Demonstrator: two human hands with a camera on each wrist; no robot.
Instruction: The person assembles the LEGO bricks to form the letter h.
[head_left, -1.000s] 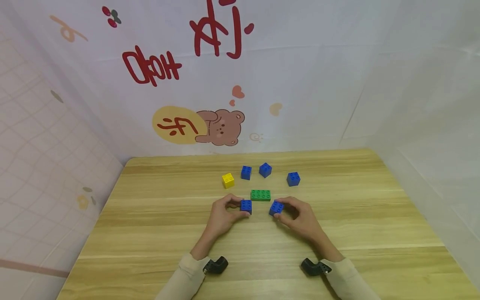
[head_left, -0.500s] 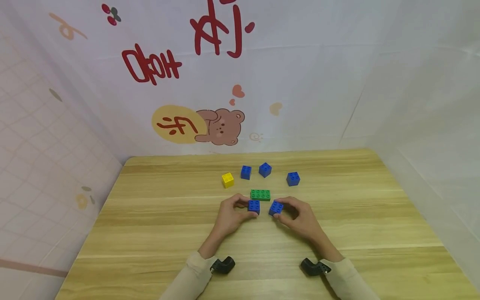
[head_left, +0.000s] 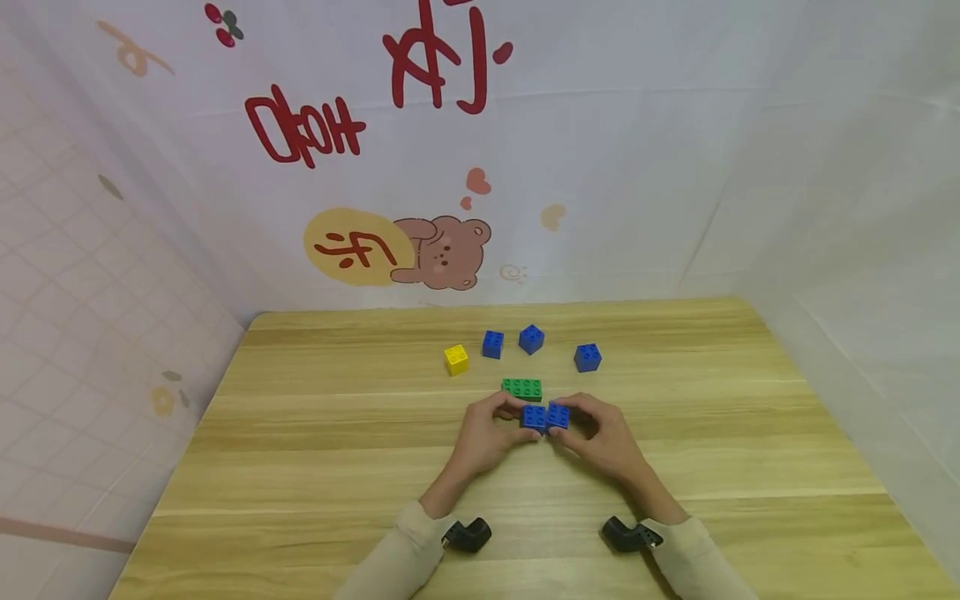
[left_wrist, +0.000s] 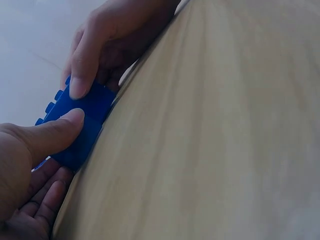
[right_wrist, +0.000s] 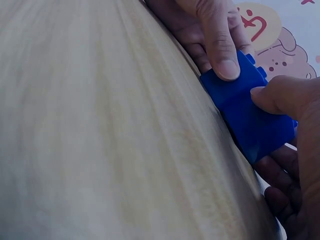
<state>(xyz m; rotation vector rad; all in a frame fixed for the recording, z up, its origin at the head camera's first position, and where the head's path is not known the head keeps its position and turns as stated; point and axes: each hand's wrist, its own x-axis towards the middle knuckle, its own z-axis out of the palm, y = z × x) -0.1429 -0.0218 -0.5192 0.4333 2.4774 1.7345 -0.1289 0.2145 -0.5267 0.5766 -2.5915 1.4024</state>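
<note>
Two square blue toy bricks meet side by side on the table in front of me. My left hand (head_left: pixel 486 432) pinches the left blue brick (head_left: pixel 533 417) between thumb and fingers. The right blue brick (head_left: pixel 558 415) is pinched by my right hand (head_left: pixel 606 435). In the right wrist view the touching faces of the left brick (right_wrist: pixel 220 90) and right brick (right_wrist: pixel 262 130) stand at a slight angle. Just beyond them lies a long green brick (head_left: pixel 522 389), its near left part close to my left fingers.
Farther back on the wooden table (head_left: pixel 315 433) stand a yellow brick (head_left: pixel 456 360) and three blue bricks: one at left (head_left: pixel 492 344), a middle one (head_left: pixel 531 339) and one at right (head_left: pixel 588 357). A printed white cloth (head_left: pixel 615 167) hangs behind the table.
My left hand has slid its blue brick rightward along the table until it meets the other one. The right hand has barely moved, and its brick has turned slightly.
</note>
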